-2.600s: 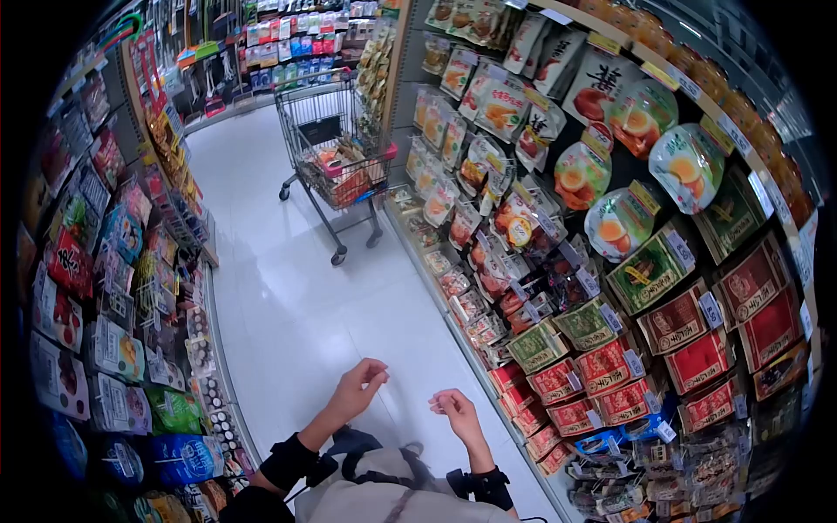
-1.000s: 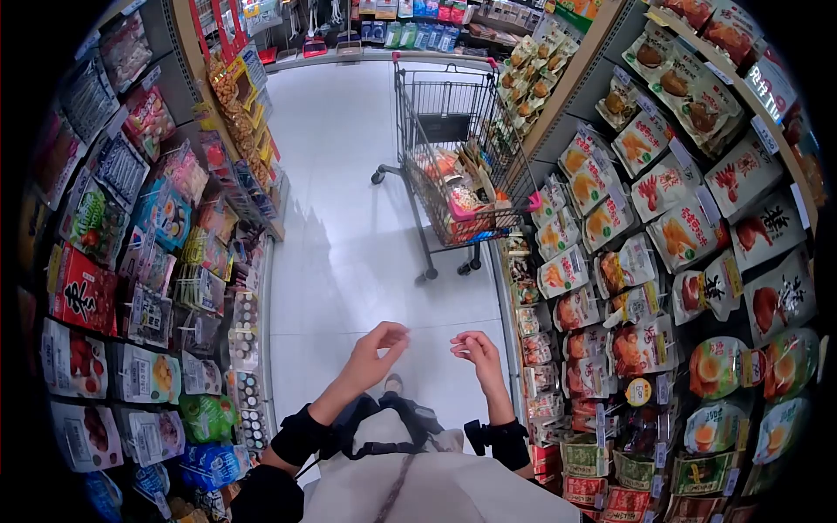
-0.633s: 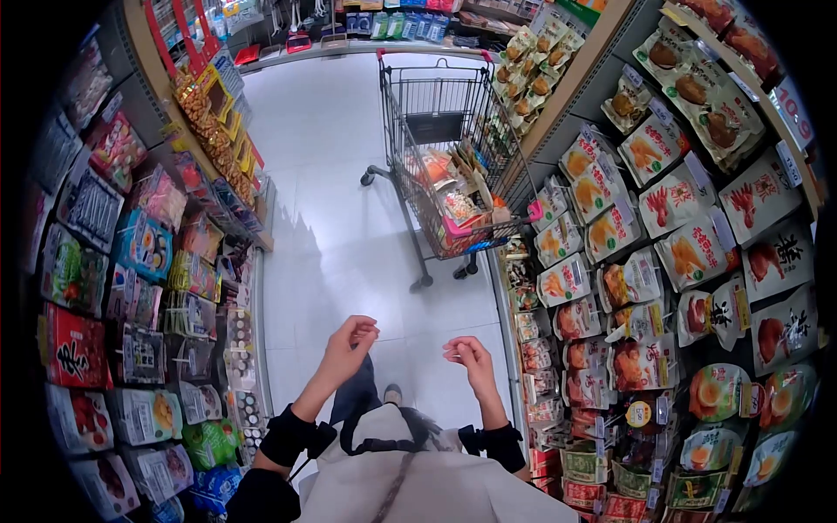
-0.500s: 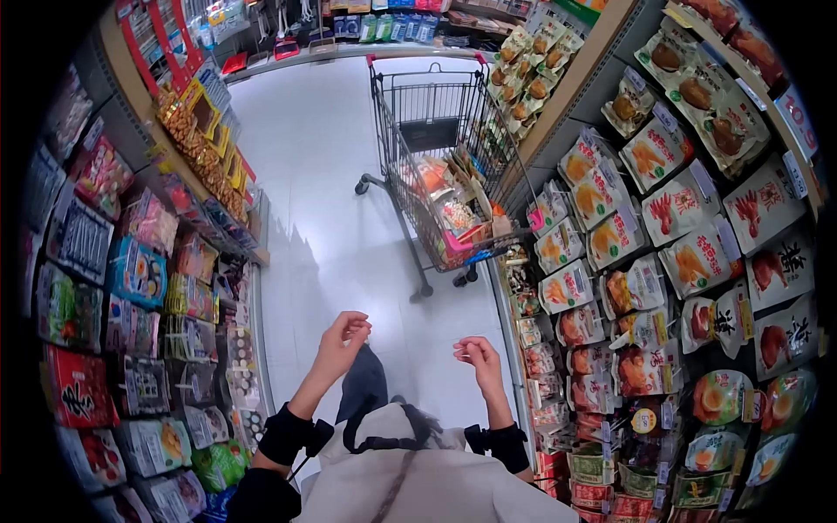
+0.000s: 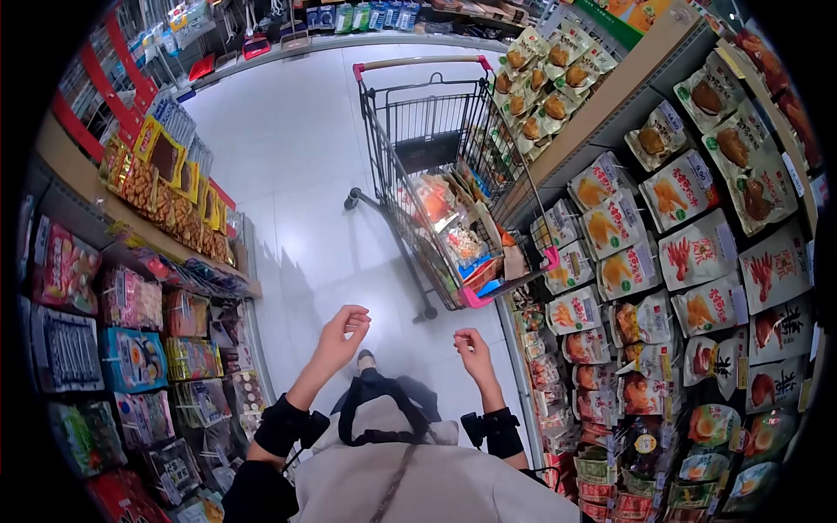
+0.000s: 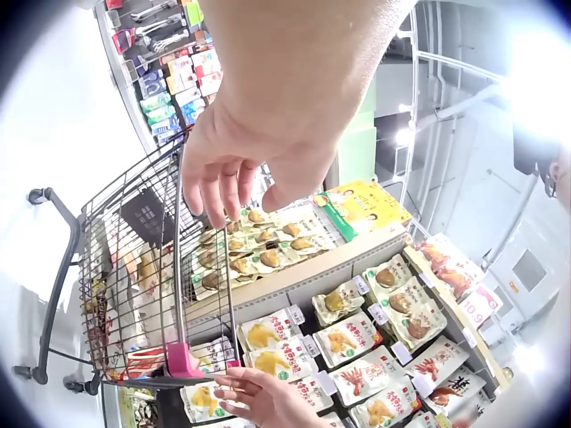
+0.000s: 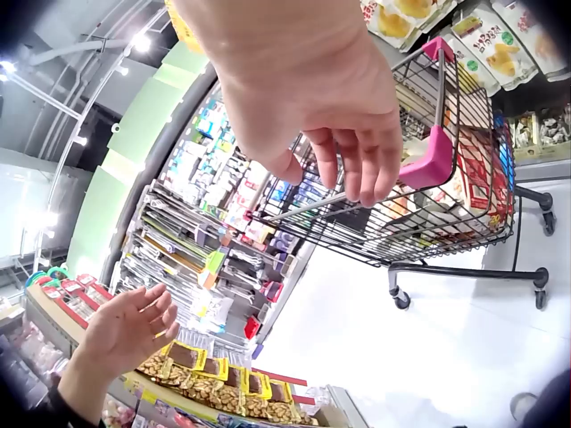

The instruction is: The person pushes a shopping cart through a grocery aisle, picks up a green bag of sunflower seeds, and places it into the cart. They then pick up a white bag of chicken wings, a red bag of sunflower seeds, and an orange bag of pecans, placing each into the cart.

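Observation:
My left hand (image 5: 343, 336) hangs in the air over the aisle floor, its fingers loosely bent and holding nothing. To its right my right hand (image 5: 475, 353) is held at a similar height, also without anything in it. Ahead stands a wire shopping cart (image 5: 436, 96) with pink corner pieces, its near end close beyond my right hand. Inside it lie packaged goods (image 5: 466, 235), some in orange and clear bags. In the left wrist view the left hand (image 6: 259, 152) hangs with relaxed fingers; the right wrist view shows the right hand (image 7: 339, 134) likewise, overlapping the cart.
Racks of bagged snacks (image 5: 676, 248) line the right side, with more packets (image 5: 135, 357) on the left. Yellow nut bags (image 5: 166, 179) hang at the left shelf end. White floor (image 5: 296, 200) runs between. A shelf end (image 5: 610, 96) borders the cart's right side.
The view has swung from the right shelves toward the cart, which now appears larger and nearer. A foot has stepped forward. Both hands stay raised in front with nothing taken hold of.

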A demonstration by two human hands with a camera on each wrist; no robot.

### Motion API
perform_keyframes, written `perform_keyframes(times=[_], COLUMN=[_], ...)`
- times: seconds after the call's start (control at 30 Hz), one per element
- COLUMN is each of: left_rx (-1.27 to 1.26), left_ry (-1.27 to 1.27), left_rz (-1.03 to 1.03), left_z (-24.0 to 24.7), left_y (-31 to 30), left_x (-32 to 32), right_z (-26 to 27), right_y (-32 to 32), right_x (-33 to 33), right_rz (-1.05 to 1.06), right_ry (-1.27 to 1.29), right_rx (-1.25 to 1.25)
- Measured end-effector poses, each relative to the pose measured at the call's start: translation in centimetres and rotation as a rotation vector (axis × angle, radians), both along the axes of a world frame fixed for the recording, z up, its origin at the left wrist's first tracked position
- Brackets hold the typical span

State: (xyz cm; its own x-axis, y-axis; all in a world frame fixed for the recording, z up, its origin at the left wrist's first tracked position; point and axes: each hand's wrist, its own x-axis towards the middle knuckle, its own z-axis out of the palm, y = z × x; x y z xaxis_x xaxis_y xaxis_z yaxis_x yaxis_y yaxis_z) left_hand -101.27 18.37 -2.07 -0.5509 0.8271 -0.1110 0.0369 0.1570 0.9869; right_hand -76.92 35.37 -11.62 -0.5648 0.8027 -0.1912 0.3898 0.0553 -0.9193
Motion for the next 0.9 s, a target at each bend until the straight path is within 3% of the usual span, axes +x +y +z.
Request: perform_keyframes(times=[0.33, 0.43, 0.53, 0.67, 0.8, 0.9], left_rx=[-0.055, -0.056, -0.072, -0.120, -0.188, -0.191], left_ry=[-0.001, 0.041, 0.104, 0.196, 0.278, 0.325], left_rz=[-0.091, -0.116, -0.118, -0.151, -0.184, -0.239], left_z=[-0.4, -0.2, 0.1, -0.7, -0.9, -1.4], left_y=[7.2, 10.3, 14.0, 18.8, 22.6, 24.8], left_x=[-5.1, -6.8, -9.1, -12.0, -13.5, -14.0], right_z=[-0.5, -2.4, -4.1, -6.7, -7.1, -8.2], right_y=[6.4, 9.3, 11.9, 14.2, 15.7, 15.8], right_x=[-2.9, -3.6, -4.1, -5.0, -6.3, -6.8], right_rz=[-0.085, -0.053, 0.091, 0.226, 0.261, 0.281], right_ry=[-0.145, -0.237, -0.345, -0.347, -0.511, -0.482], right_rx=[0.127, 0.155, 0.390, 0.240, 0.084, 0.113])
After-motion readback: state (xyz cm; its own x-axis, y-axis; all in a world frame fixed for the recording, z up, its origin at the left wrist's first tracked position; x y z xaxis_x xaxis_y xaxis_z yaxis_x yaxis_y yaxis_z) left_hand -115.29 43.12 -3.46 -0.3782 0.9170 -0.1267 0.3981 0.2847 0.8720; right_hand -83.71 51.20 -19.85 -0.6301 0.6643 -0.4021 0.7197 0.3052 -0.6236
